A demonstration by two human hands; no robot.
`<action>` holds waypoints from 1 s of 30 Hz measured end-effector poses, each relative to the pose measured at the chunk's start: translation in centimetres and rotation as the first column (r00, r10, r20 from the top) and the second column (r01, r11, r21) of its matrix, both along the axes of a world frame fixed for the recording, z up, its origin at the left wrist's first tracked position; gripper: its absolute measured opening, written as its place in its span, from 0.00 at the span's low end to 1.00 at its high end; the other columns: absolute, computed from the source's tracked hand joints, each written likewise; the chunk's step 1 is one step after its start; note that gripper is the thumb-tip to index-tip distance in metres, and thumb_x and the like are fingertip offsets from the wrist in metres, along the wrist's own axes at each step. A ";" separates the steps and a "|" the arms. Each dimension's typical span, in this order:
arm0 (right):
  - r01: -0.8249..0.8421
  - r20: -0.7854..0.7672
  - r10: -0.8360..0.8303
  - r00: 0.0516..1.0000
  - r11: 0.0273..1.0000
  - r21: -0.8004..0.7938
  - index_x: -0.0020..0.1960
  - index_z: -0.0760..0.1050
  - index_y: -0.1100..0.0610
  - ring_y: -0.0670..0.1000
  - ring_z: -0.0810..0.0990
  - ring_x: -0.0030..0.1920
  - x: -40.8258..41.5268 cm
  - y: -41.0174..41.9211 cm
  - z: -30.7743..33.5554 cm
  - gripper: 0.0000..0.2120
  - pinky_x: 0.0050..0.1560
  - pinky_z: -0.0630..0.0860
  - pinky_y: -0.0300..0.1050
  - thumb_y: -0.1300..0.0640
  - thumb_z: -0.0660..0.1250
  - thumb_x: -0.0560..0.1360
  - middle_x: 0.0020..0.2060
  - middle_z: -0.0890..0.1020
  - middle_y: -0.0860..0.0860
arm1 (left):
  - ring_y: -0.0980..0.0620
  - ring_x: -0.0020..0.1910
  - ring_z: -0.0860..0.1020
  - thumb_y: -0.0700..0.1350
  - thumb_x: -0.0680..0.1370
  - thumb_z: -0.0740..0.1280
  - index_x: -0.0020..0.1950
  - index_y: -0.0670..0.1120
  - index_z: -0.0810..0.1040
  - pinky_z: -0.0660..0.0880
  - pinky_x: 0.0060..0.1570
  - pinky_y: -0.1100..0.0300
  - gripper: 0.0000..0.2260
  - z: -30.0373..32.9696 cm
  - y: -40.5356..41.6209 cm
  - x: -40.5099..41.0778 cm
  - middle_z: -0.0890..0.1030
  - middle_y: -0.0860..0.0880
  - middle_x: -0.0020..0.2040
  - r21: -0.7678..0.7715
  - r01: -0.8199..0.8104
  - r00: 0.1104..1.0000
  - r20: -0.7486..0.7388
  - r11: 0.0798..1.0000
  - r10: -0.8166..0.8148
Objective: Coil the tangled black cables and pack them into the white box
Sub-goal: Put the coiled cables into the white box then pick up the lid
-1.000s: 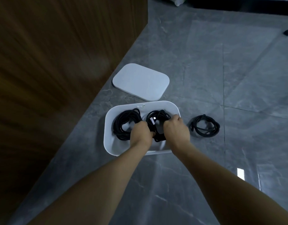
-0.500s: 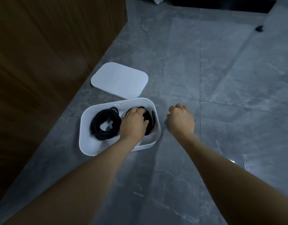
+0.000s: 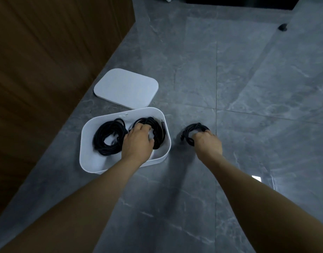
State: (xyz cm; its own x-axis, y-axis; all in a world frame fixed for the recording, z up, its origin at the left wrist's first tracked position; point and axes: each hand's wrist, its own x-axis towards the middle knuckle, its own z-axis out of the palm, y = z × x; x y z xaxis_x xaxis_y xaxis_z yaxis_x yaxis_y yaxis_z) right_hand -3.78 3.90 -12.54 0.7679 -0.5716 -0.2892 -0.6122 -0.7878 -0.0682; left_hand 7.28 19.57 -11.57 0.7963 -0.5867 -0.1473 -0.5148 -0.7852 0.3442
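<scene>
Our right hand (image 3: 207, 144) is closing round the last coil (image 3: 194, 131) out on the floor (image 3: 248, 88), just beside the box (image 3: 87, 161). A second ago it was in the box with the left, so we're moving on to the third bundle. Our left hand (image 3: 138, 143) is staying behind, fingers curled on the second coil (image 3: 155, 128), pressing it down next to the first coil (image 3: 107, 137). We're judging two packed, one to go. The lid (image 3: 126, 88) is lying behind the box, by the wooden panel (image 3: 47, 61), waiting its turn.
</scene>
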 end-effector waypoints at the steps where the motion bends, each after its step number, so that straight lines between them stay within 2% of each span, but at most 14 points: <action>1: 0.039 0.018 -0.039 0.999 0.999 0.012 0.57 0.75 0.61 0.57 0.72 0.61 0.1 0.1 0.5 0.14 0.49 0.70 0.47 0.71 0.58 0.75 0.55 0.77 0.58 | 0.46 0.64 0.71 0.45 0.78 0.63 0.66 0.46 0.71 0.66 0.62 0.52 0.17 0.2 0.2 0.1 0.71 0.47 0.65 0.001 0.002 1.000 0.007 1.000 -0.002; 4: 0.108 0.101 -0.110 0.989 0.994 0.020 0.56 0.76 0.61 0.57 0.72 0.61 0.5 0.4 1.9 0.14 0.42 0.69 0.47 0.71 0.59 0.75 0.53 0.78 0.59 | 0.46 0.65 0.70 0.45 0.78 0.63 0.68 0.46 0.70 0.65 0.63 0.53 0.18 0.8 1.1 0.6 0.70 0.47 0.66 0.020 0.008 1.000 0.011 1.000 -0.008; 7: 0.083 0.231 -0.079 0.970 0.997 -0.008 0.51 0.76 0.61 0.55 0.71 0.58 1.2 1.0 3.2 0.08 0.38 0.68 0.47 0.69 0.61 0.75 0.49 0.79 0.56 | 0.46 0.64 0.70 0.45 0.78 0.63 0.66 0.47 0.71 0.64 0.64 0.53 0.16 1.6 2.2 1.2 0.71 0.47 0.65 0.026 0.004 1.000 0.018 1.000 -0.004; 9: 0.040 0.306 -0.036 0.951 0.999 -0.009 0.50 0.76 0.61 0.55 0.71 0.58 2.2 1.9 4.3 0.06 0.39 0.70 0.47 0.67 0.62 0.76 0.49 0.78 0.55 | 0.46 0.64 0.70 0.45 0.78 0.63 0.65 0.47 0.72 0.65 0.63 0.53 0.15 2.3 3.2 1.8 0.71 0.47 0.65 0.028 0.003 0.999 0.037 1.000 -0.004; 13: -0.129 0.389 0.118 0.914 0.992 0.003 0.55 0.76 0.59 0.54 0.70 0.60 4.5 5.2 6.1 0.08 0.43 0.71 0.48 0.61 0.62 0.77 0.52 0.78 0.54 | 0.45 0.64 0.71 0.46 0.78 0.64 0.68 0.45 0.69 0.67 0.64 0.52 0.18 3.3 5.5 3.0 0.71 0.46 0.67 0.064 0.007 0.999 0.047 0.998 -0.010; 17: -0.257 0.337 0.230 0.913 0.966 0.038 0.59 0.76 0.57 0.53 0.68 0.62 6.7 8.6 6.2 0.11 0.43 0.67 0.45 0.60 0.61 0.77 0.55 0.77 0.53 | 0.45 0.63 0.71 0.45 0.78 0.63 0.69 0.46 0.68 0.67 0.63 0.54 0.19 3.7 7.8 4.2 0.71 0.46 0.66 0.063 -0.010 0.999 0.041 0.998 0.007; 20: -0.231 0.270 0.208 0.940 0.971 0.056 0.58 0.75 0.56 0.53 0.68 0.64 7.5 9.6 4.8 0.12 0.42 0.67 0.46 0.61 0.59 0.77 0.57 0.77 0.52 | 0.46 0.65 0.70 0.45 0.79 0.62 0.69 0.46 0.68 0.66 0.63 0.55 0.19 3.5 9.0 4.8 0.69 0.47 0.67 0.066 -0.009 0.999 0.031 0.998 0.007; 22: -0.198 0.195 0.196 0.961 0.980 -0.013 0.58 0.76 0.56 0.54 0.69 0.64 7.5 9.7 3.8 0.12 0.43 0.70 0.46 0.61 0.58 0.78 0.60 0.76 0.51 | 0.47 0.65 0.69 0.46 0.79 0.62 0.69 0.46 0.67 0.65 0.63 0.55 0.18 3.1 9.6 5.2 0.69 0.47 0.67 0.076 -0.011 1.000 0.027 0.997 0.009; 25: -0.218 0.081 0.226 0.971 0.971 -0.095 0.61 0.74 0.57 0.55 0.67 0.66 7.3 9.6 2.5 0.14 0.47 0.74 0.48 0.63 0.57 0.78 0.62 0.73 0.52 | 0.47 0.66 0.68 0.46 0.79 0.61 0.70 0.46 0.67 0.65 0.63 0.56 0.18 2.3 10.3 5.6 0.68 0.47 0.68 0.095 -0.010 1.000 0.025 0.995 0.008; 27: -0.254 0.055 0.258 0.965 0.965 -0.072 0.62 0.73 0.59 0.56 0.66 0.67 7.5 9.8 1.7 0.15 0.51 0.74 0.48 0.65 0.55 0.78 0.62 0.71 0.54 | 0.47 0.67 0.67 0.46 0.79 0.61 0.70 0.46 0.66 0.65 0.64 0.56 0.19 1.8 10.6 5.9 0.68 0.48 0.68 0.095 -0.011 1.000 0.021 0.995 0.009; 30: -0.259 0.082 0.259 0.962 0.966 -0.009 0.64 0.72 0.59 0.57 0.67 0.65 8.2 9.6 0.8 0.15 0.57 0.72 0.49 0.63 0.54 0.79 0.60 0.72 0.55 | 0.48 0.67 0.67 0.45 0.79 0.62 0.71 0.47 0.66 0.65 0.65 0.55 0.20 1.2 10.9 6.2 0.68 0.48 0.69 0.085 -0.020 1.000 -0.002 0.996 0.020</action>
